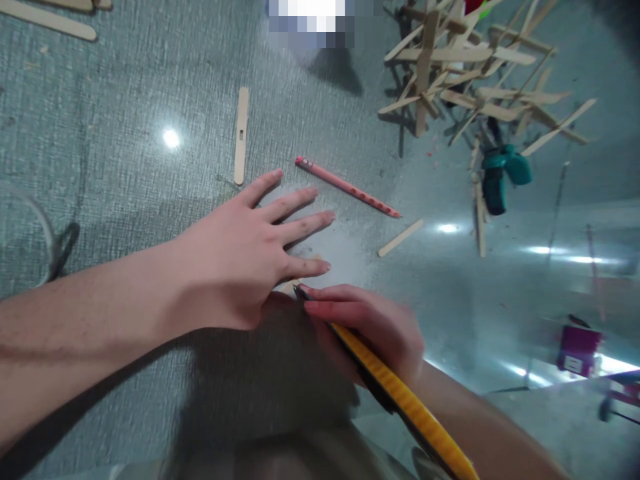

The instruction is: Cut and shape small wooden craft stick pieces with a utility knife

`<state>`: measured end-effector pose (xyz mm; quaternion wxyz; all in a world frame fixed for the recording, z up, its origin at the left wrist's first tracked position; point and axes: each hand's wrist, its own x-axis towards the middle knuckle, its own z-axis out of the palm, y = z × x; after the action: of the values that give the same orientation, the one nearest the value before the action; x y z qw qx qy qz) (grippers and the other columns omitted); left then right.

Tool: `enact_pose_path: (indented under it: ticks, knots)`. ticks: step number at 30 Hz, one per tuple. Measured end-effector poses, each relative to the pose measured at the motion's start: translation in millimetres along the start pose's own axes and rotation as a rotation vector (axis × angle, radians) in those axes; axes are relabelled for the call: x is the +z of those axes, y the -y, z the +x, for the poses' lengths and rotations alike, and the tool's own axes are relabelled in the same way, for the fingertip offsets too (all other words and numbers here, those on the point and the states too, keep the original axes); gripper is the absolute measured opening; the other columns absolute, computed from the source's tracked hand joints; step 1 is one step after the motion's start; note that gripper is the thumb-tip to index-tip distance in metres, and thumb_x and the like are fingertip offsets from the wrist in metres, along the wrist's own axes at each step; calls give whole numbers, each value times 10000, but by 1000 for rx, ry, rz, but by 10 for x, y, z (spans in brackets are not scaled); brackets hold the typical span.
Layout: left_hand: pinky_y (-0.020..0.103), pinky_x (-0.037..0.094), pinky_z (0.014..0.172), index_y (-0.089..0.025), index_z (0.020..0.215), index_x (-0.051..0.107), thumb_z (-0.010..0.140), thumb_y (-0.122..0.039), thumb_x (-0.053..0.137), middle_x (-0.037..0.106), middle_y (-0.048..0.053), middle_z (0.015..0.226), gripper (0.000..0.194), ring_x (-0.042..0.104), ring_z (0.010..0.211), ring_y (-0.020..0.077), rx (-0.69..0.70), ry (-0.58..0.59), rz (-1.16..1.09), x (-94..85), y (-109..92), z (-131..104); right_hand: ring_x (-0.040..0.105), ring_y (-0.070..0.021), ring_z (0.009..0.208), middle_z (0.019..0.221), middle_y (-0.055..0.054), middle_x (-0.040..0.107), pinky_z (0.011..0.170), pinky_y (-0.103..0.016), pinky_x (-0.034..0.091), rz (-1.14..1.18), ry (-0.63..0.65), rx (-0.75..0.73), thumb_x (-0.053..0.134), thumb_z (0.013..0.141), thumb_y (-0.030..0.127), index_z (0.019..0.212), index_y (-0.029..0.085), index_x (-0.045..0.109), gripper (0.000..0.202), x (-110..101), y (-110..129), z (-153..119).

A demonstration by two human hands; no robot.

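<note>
My left hand lies on the grey textured surface, fingers spread, palm down. Beneath its thumb side, a pale wooden stick shows only in a small part. My right hand is closed around a yellow and black cutter, whose dark tip meets the stick close to the left hand. Above the left fingers lies another stick with a small slot. To the right of it rests a pink pencil, pointing down to the right.
A tangled structure of wooden sticks stands at the upper right, beside a teal and dark clamp-like object. A short stick lies right of centre. More sticks are at the upper left; a purple object is far right.
</note>
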<state>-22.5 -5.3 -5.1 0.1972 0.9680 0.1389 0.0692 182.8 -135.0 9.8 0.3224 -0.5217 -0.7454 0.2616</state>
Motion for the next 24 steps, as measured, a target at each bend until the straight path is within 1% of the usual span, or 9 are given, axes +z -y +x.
enact_pose_path:
  ticks: [5,9,12,14,16,18,20,22,24]
  knots:
    - [728,196,1257,-369,1412,659,936,-523,655,456,80,1668,500,362,1563,440,-3,19,-29,-14,7,13,821,-180,792,941,-40,827,737,-249,679,49,-11,-29,691,877,82,1035,231,705,218,8,-24,23]
    - [729,184,1270,-390,1418,646,942,-571,642,464,62,1664,510,373,1559,435,-3,15,-22,-22,9,8,806,-157,728,874,-5,815,699,-228,671,85,1,-40,664,845,31,1041,252,667,296,-42,-30,79]
    - [667,193,1297,-351,1427,632,924,-598,672,539,64,1601,562,421,1534,390,24,-40,-4,-33,35,-9,790,-157,677,845,4,810,655,-237,671,98,-33,-34,652,851,24,1044,272,674,315,-80,-43,72]
    - [595,235,1297,-287,1293,712,932,-591,678,646,61,1471,473,504,1461,334,59,-94,0,-43,67,-21,795,-180,693,888,-3,820,648,-271,683,96,-66,-6,662,858,41,1081,281,689,328,-99,-57,33]
    - [504,320,1240,-268,1012,778,964,-512,675,743,13,1244,269,618,1283,254,98,-135,-23,-56,102,-30,801,-202,719,941,-8,829,632,-296,687,98,-107,32,684,862,74,1143,293,695,356,-116,-74,-17]
    - [429,388,1114,-270,790,750,997,-369,649,759,-33,1016,252,660,1054,187,119,-161,-55,-69,129,-32,805,-209,736,963,-1,833,642,-304,692,104,-123,63,694,863,87,1172,309,693,381,-134,-93,-56]
    - [393,394,1003,-275,728,725,1005,-250,604,738,-52,909,304,637,922,159,134,-172,-77,-78,145,-29,814,-207,769,992,-1,839,685,-291,699,114,-109,52,715,851,73,1138,305,694,370,-152,-114,-67]
    - [382,376,962,-274,737,716,998,-177,566,729,-51,907,316,619,893,155,150,-170,-90,-80,152,-24,822,-211,798,1010,-15,843,723,-288,704,130,-81,24,737,839,62,1096,286,690,344,-164,-137,-50]
    - [374,367,952,-272,765,715,984,-136,549,726,-44,932,307,614,894,155,159,-172,-103,-75,155,-19,821,-214,780,987,-30,843,697,-298,705,166,-37,9,740,848,74,1083,281,686,319,-167,-154,-16]
